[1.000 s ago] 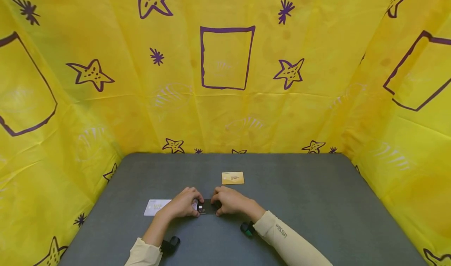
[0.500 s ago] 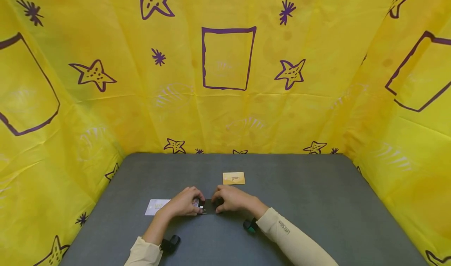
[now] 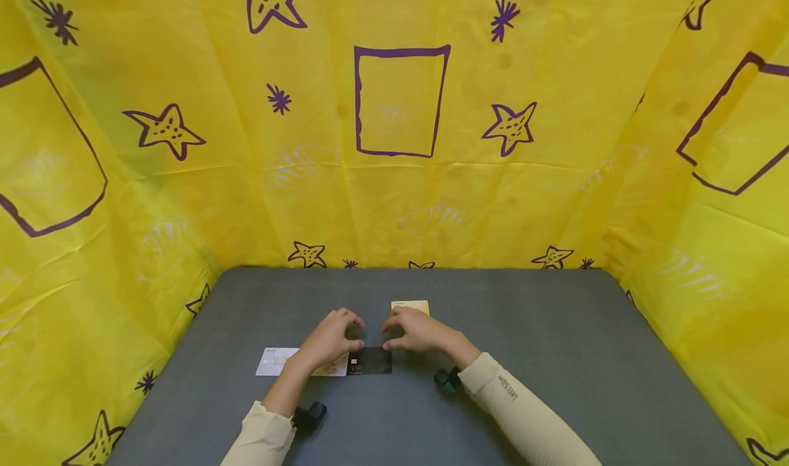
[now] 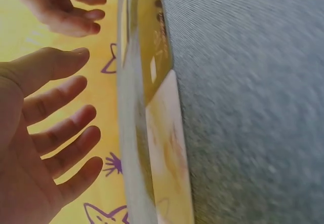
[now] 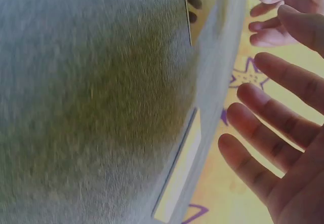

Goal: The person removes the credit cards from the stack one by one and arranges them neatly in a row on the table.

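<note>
Side by side in a row on the table lie a white card (image 3: 274, 362) marked VIP, a patterned card (image 3: 335, 366) and a black card (image 3: 372, 361), also marked VIP. My left hand (image 3: 329, 339) hovers over the row's back edge, fingers spread and holding nothing, and hides part of the white and patterned cards. Above the black card's back right corner is my right hand (image 3: 422, 329), its fingers loosely bent with nothing between them. It partly covers a gold card (image 3: 409, 305) lying behind the row. In the right wrist view the gold card (image 5: 179, 168) lies below the spread fingers.
The grey table (image 3: 542, 370) carries the cards. Yellow cloth (image 3: 401, 205) with purple drawings stands along its back and both sides. Black bands with small devices (image 3: 310, 417) are on both wrists.
Both hands have let go of the black card and lifted up and away toward the back. The black card now lies uncovered beside the patterned card. My right hand has come over the gold card.
</note>
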{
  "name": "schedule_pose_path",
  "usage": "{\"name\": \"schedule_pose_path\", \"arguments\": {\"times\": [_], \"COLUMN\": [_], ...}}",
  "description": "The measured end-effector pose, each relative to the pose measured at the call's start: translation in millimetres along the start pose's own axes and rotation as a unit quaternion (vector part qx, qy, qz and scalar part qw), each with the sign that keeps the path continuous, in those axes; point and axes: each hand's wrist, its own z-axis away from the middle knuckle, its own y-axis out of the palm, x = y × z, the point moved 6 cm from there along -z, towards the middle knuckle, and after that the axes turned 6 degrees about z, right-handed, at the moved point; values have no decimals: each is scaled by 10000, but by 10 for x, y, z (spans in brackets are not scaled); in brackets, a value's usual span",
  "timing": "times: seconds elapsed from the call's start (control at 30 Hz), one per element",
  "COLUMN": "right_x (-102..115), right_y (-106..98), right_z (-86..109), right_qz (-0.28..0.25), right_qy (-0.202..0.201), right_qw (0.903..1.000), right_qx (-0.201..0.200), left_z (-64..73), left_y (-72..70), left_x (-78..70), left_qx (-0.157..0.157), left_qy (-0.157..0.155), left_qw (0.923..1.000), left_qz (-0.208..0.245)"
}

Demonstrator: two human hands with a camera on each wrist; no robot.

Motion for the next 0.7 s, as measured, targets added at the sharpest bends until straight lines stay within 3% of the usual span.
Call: {"name": "schedule_pose_path", "arguments": {"times": [0.2, 0.37, 0.7], "right_x": [-87, -160, -328], "right_y": [-98, -155, -262], "right_z": [36, 58, 89], "right_qz": [-199, -152, -300], "right_qy": [-38, -50, 533], "right_qw": [9993, 9982, 9953], "right_qx": [-305, -576, -749], "left_z": [-87, -177, -346], "left_y": [-4, 16, 48], "left_x": [-47, -62, -144], "left_qx": [-101, -184, -427], "left_qy": [-183, -146, 95], "left_qw": [9995, 9991, 9973], "left_qz": [248, 365, 589]}}
